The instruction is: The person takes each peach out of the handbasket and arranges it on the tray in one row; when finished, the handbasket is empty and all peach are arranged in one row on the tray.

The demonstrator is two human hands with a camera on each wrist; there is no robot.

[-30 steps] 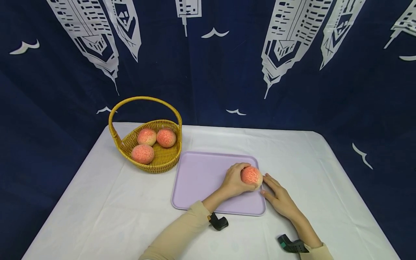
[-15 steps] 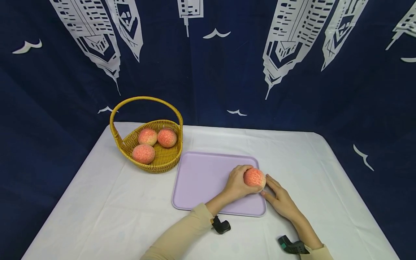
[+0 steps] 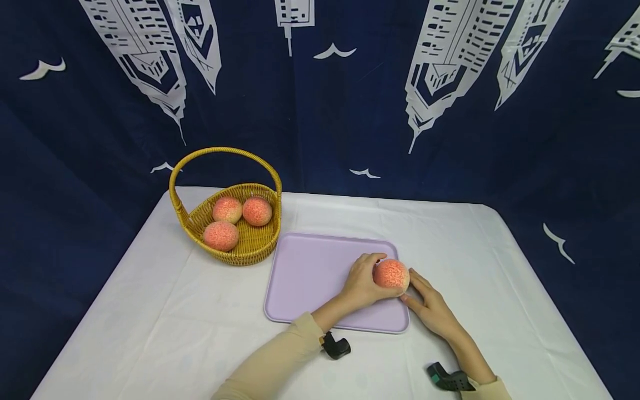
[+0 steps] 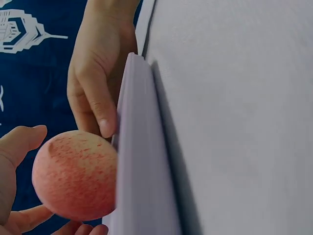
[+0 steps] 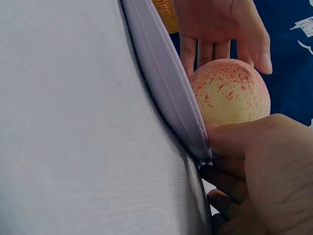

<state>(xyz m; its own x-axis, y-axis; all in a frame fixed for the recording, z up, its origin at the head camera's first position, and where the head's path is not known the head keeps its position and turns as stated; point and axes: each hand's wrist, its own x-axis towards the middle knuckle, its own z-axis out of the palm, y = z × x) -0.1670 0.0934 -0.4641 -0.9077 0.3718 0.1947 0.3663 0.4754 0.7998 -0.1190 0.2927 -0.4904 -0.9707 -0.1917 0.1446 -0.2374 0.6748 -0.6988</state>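
- at the right edge of a lilac tray (image 3: pixel 310 278), a person's left hand (image 3: pixel 362 280) is cupping a pink-and-cream peach (image 3: pixel 392 275), its fingers curving round the fruit while the left wrist view is showing a slight gap beside the thumb.
- the peach is sitting low over the tray's right rim, between the two hands; whether it is touching the tray's surface, one cannot tell.
- the right hand (image 3: pixel 431 305) is reaching along the tray's right side, fingers extending nearly straight and thumb standing apart from them, its tip meeting the rim; whether the fingers are pressing the peach, one cannot tell.
- beyond the tray's far left corner, a yellow woven basket (image 3: pixel 250 258) is standing under its tall arched handle, holding three more peaches (image 3: pixel 221 236).
- beige sleeves (image 3: pixel 272 358) are covering the forearms, and black devices (image 3: pixel 336 345) are hugging both wrists.
- behind the white-clothed table (image 3: pixel 125 333), a dark blue curtain (image 3: pixel 340 122) is hanging, displaying white upside-down towers and birds.
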